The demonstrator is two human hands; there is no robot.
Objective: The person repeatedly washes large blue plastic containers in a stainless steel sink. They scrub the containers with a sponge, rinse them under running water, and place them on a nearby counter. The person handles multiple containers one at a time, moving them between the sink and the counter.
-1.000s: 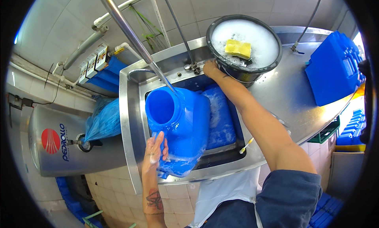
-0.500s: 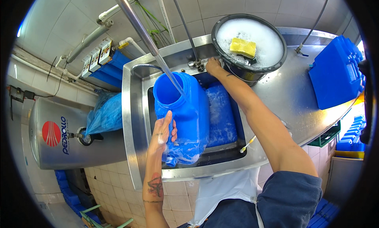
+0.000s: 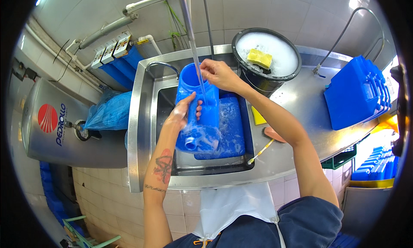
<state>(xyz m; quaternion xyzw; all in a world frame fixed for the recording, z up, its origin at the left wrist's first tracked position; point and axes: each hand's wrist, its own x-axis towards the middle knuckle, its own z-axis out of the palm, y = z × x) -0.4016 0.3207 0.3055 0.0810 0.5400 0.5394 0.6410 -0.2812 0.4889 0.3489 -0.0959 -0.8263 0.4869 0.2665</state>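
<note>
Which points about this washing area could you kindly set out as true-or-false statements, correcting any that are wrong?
1. The left hand holds a blue container over the sink. True.
2. A second blue container lies in the sink. True.
3. A yellow sponge rests on the foam in the black bucket. True.
4. The right hand is dipped in the bucket. False: the right hand is by the held container's wide mouth.
5. The metal tank is to the right of the sink. False: the metal tank is to its left.
</note>
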